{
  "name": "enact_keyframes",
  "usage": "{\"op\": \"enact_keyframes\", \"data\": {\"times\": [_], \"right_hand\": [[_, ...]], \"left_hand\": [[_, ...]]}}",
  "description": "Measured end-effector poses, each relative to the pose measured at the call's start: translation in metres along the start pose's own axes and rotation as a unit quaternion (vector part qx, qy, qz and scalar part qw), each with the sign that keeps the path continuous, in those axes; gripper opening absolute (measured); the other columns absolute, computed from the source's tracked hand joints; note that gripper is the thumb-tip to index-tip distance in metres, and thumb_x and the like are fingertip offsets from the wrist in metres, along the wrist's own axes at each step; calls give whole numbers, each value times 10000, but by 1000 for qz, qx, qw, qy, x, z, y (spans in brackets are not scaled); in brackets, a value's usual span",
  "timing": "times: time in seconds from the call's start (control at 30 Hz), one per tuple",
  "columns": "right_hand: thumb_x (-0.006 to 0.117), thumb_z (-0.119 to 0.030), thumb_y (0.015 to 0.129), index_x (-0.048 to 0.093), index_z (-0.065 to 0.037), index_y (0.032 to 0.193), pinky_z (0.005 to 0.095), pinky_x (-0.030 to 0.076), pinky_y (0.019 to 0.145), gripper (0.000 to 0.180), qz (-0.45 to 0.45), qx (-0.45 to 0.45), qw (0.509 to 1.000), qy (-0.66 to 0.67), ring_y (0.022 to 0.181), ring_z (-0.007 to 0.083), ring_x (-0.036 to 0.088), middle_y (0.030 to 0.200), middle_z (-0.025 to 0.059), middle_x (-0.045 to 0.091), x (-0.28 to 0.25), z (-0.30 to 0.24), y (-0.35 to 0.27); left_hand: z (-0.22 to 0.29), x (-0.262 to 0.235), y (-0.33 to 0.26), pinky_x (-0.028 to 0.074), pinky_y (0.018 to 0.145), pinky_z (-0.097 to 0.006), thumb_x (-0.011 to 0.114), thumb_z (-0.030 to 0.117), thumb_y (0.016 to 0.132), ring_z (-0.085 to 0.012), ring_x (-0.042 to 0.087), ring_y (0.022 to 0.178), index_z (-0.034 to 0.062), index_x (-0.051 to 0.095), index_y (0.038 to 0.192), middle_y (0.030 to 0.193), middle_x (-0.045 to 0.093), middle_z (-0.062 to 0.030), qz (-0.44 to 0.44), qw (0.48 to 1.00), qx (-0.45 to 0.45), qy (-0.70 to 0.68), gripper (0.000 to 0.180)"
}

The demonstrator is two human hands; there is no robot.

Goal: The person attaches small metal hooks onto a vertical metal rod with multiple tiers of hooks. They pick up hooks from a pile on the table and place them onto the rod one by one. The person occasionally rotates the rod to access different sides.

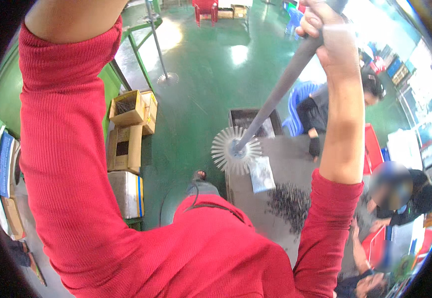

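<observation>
The right hand (332,44) is gripping a grey pole (278,92), its fingers curling around the shaft near the top of my view. The left arm (72,134), red-sleeved, is reaching up out of sight; I'm not seeing its hand, so I can't tell whether it is open or holding something. The pole is slanting from the right hand to a white spoked disc (236,149) at its other end. From here the disc is overlapping a corner of a grey table (295,161), but I can't tell whether they are touching.

Just beside the disc, a pale packet (262,175) is lying on the table, and black pieces (289,203) are spreading loosely to its right. A dark tray (238,117) is sitting by the table's far end.

Along the right side, a person in dark clothes (305,111) is bending near a blue chair (298,99), and a second person (414,196) is reaching toward the table. Red bins (373,154) are standing near them.

Over to the left, open cartons (126,111) and a white box (126,193) are lining the green floor (191,94). Farther off, a red chair (206,11) is standing.
</observation>
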State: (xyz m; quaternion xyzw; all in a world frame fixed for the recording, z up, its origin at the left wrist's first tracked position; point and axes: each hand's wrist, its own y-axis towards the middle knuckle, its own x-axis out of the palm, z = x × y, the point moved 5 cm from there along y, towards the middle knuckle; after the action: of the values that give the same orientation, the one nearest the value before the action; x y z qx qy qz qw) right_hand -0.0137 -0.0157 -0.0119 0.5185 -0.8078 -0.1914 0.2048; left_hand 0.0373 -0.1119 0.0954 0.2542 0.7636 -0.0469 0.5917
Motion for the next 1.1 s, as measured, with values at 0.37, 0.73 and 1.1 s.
{"op": "enact_keyframes", "data": {"times": [0.37, 0.73, 1.1], "right_hand": [[649, -205, 792, 542, -80, 616, 250, 314, 355, 241, -20, 21, 997, 69, 358, 102, 401, 450, -1, 447, 184, 276, 188], [689, -252, 788, 520, -38, 657, 248, 374, 412, 303, -32, 166, 985, 25, 382, 76, 387, 479, -7, 437, 281, 476, 202], [724, -190, 695, 495, -47, 1174, 366, 461, 765, 551, -142, 60, 961, -228, 832, 244, 560, 983, 150, 561, 285, 481, 245]], "left_hand": [[-250, 48, -215, 384, 956, -409, 668, 284, 734, -262, 473, 1157, 54, 472, 1222, 1257, 486, -150, 86, 984, -157, 17, 573], [-450, 162, -405, 419, 862, -357, 585, 449, 829, -224, 498, 1064, 16, 421, 1251, 1168, 511, -153, 250, 735, -525, -348, 626], [-553, 219, -500, 452, 498, -306, 608, 401, 833, -137, 506, 553, 34, 518, 866, 675, 518, -44, 506, 462, -613, -393, 379]]}}
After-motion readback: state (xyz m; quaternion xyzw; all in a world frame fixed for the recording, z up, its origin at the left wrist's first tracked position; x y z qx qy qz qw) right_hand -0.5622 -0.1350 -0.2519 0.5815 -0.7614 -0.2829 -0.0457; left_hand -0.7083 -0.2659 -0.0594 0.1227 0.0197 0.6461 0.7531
